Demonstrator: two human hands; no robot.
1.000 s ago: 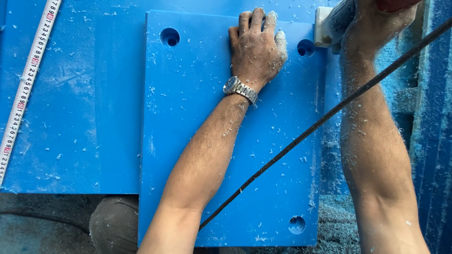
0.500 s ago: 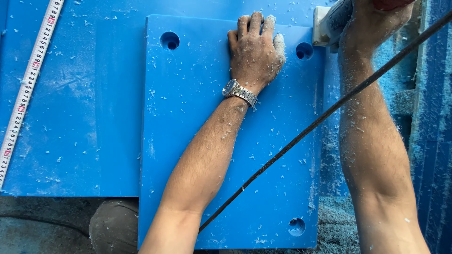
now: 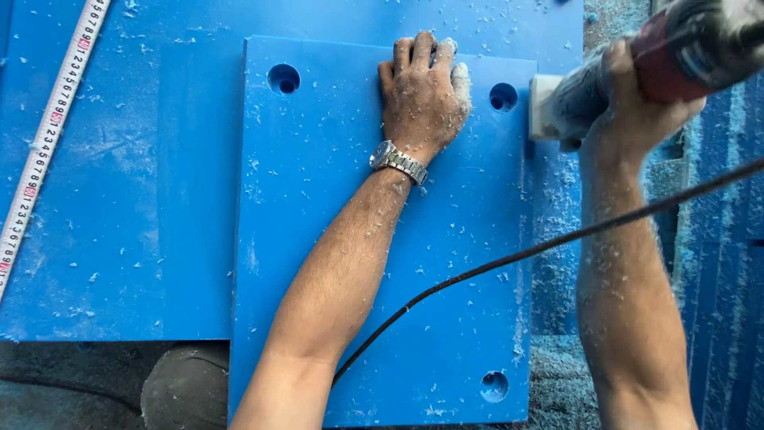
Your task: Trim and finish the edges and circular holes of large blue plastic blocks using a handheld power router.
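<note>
Power tool (image 3: 637, 72) drawn nearer; right hand (image 3: 629, 111) grips it; left hand (image 3: 422, 95) flat on blue panel (image 3: 318, 239).

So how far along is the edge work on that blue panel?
Done: the blue panel has three holes showing, and shavings lie all over it. In hand: the left hand presses the panel flat while the right hand holds the power tool at its right edge, far end. Left: how much edge is finished can't be told.
</note>
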